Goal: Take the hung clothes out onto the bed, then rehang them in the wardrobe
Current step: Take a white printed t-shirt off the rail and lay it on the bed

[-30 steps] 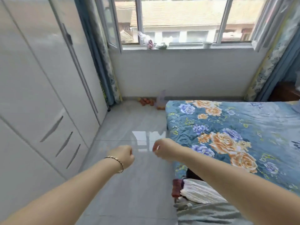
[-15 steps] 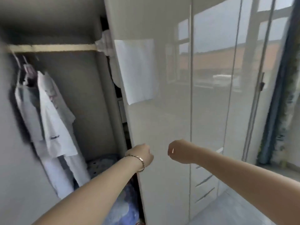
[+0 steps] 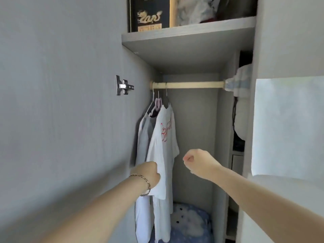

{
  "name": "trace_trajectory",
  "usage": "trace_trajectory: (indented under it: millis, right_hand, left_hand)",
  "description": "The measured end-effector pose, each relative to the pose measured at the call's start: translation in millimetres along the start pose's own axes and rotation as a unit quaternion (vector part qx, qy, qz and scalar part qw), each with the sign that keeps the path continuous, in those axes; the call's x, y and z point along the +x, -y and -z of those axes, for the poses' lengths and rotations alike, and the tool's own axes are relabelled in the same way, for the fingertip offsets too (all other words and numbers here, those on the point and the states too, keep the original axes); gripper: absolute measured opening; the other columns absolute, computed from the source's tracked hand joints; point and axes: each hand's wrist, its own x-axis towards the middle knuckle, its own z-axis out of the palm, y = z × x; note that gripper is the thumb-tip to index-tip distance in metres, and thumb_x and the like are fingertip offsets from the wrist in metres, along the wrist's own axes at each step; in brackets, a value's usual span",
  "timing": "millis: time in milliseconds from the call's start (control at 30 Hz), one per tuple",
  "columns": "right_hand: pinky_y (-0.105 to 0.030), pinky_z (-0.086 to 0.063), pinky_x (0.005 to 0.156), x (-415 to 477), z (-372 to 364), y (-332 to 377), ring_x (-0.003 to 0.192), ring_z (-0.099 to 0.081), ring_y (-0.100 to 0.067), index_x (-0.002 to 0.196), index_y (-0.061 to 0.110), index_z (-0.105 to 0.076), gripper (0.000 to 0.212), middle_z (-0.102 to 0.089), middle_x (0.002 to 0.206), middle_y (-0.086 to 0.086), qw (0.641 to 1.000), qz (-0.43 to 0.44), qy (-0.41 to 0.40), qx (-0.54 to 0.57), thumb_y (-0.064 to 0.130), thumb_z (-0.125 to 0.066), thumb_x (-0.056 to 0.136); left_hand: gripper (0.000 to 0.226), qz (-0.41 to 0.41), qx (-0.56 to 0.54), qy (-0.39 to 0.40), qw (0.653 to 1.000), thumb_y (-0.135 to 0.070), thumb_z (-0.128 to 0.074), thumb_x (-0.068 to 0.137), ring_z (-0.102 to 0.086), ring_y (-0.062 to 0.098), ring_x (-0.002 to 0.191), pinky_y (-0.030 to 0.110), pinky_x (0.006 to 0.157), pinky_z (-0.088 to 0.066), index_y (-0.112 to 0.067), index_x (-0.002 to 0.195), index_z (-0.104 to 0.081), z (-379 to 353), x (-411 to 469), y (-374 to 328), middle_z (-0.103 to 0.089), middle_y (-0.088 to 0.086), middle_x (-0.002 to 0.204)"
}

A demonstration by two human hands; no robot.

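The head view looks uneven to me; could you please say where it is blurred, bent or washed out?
In the head view, the red print on the white T-shirt is smeared and unreadable. In the head view, the shelf slants, stretched by the wide lens. In the head view, the paper sheet on the right is bright and featureless.

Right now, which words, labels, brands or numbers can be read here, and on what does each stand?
No text is legible.
black box on the top shelf: gold dragon emblem with small print above and below, too blurred to read.
white T-shirt: red script print, creased and blurred, unreadable.
white sheet on the door: no writing shows.
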Motion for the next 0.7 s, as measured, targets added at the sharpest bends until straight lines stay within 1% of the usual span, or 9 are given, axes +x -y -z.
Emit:
trace_trajectory:
  millis: [100, 233, 300, 333, 367, 433, 500, 600, 700]
  right_hand:
    - [-0.030, -0.052, 0.067, 50, 5, 18, 0.075, -0.062, -0.024, 0.101, -0.001, -0.063, 0.031, -0.068, 0.093, -0.012, 0.999, 0.018, -0.022, 0.017, 0.014, -0.039, 0.091]
    - [-0.024, -0.035, 0.050, 128, 17, 58, 0.057, -0.043, -0.015, 0.067, 0.009, -0.048, 0.034, -0.047, 0.065, -0.002, 0.997, 0.030, -0.064, 0.028, 0.027, -0.042, 0.095]
    - [-0.025, -0.037, 0.056, 172, 23, 80, 0.072, -0.051, -0.020, 0.074, 0.011, -0.049, 0.030, -0.051, 0.076, -0.005, 0.995, 0.038, -0.089, 0.039, 0.033, -0.045, 0.094]
    - [-0.025, -0.038, 0.065, 194, 24, 89, 0.085, -0.055, -0.024, 0.090, 0.009, -0.054, 0.027, -0.055, 0.090, -0.009, 0.992, 0.036, -0.104, 0.054, 0.035, -0.047, 0.093]
    - [-0.028, -0.038, 0.072, 215, 25, 97, 0.099, -0.056, -0.028, 0.109, 0.006, -0.053, 0.035, -0.056, 0.107, -0.013, 0.990, 0.022, -0.121, 0.067, 0.037, -0.050, 0.091]
    - [-0.030, -0.037, 0.077, 248, 22, 103, 0.116, -0.053, -0.030, 0.124, 0.002, -0.047, 0.046, -0.054, 0.124, -0.015, 0.992, -0.019, -0.115, 0.051, 0.032, -0.054, 0.090]
    - [-0.030, -0.041, 0.083, 271, 13, 99, 0.119, -0.052, -0.029, 0.125, 0.000, -0.047, 0.039, -0.054, 0.128, -0.014, 0.991, -0.052, -0.102, 0.064, 0.019, -0.052, 0.091]
    - [-0.030, -0.042, 0.094, 284, 7, 88, 0.122, -0.050, -0.032, 0.121, 0.000, -0.050, 0.029, -0.053, 0.130, -0.019, 0.975, -0.076, -0.137, 0.160, 0.010, -0.046, 0.094]
    - [-0.024, -0.037, 0.079, 288, 15, 76, 0.114, -0.053, -0.032, 0.089, 0.005, -0.048, 0.010, -0.059, 0.108, -0.019, 0.965, -0.056, -0.178, 0.185, 0.008, -0.041, 0.097]
  left_hand:
    - [0.018, 0.020, 0.007, -0.012, 1.000, -0.017, -0.038, 0.090, -0.057, 0.023, 0.090, 0.023, 0.070, -0.037, -0.014, 0.095, -0.055, 10, 31, 13, -0.060, 0.002, 0.103]
    - [0.025, 0.002, 0.020, -0.029, 0.999, -0.019, -0.036, 0.091, -0.058, 0.022, 0.101, 0.025, 0.073, -0.038, -0.014, 0.108, -0.054, 26, 78, 21, -0.060, 0.002, 0.115]
    - [0.027, -0.008, 0.014, -0.031, 0.999, -0.020, -0.036, 0.092, -0.057, 0.022, 0.098, 0.026, 0.074, -0.039, -0.012, 0.111, -0.053, 34, 103, 23, -0.059, 0.002, 0.113]
    - [0.027, -0.013, 0.008, -0.031, 0.999, -0.019, -0.037, 0.091, -0.056, 0.023, 0.094, 0.026, 0.073, -0.039, -0.011, 0.110, -0.053, 37, 115, 24, -0.060, 0.003, 0.107]
    - [0.027, -0.016, 0.002, -0.030, 0.999, -0.018, -0.037, 0.091, -0.056, 0.024, 0.090, 0.026, 0.071, -0.038, -0.009, 0.110, -0.054, 40, 125, 25, -0.061, 0.003, 0.099]
    - [0.026, -0.019, -0.006, -0.024, 1.000, -0.016, -0.037, 0.091, -0.059, 0.025, 0.092, 0.027, 0.071, -0.039, -0.009, 0.109, -0.054, 42, 143, 25, -0.061, 0.004, 0.097]
    - [0.025, -0.029, -0.007, -0.022, 0.999, -0.012, -0.036, 0.090, -0.059, 0.024, 0.097, 0.028, 0.072, -0.039, -0.011, 0.108, -0.053, 40, 157, 25, -0.061, 0.004, 0.104]
    - [0.016, -0.061, 0.001, -0.027, 0.998, -0.009, -0.034, 0.091, -0.051, 0.019, 0.082, 0.027, 0.070, -0.038, -0.016, 0.095, -0.048, 33, 169, 21, -0.049, -0.003, 0.082]
    - [0.016, -0.083, 0.005, -0.021, 0.996, -0.006, -0.035, 0.089, -0.048, 0.020, 0.079, 0.027, 0.069, -0.039, -0.015, 0.091, -0.048, 29, 174, 19, -0.045, -0.002, 0.076]
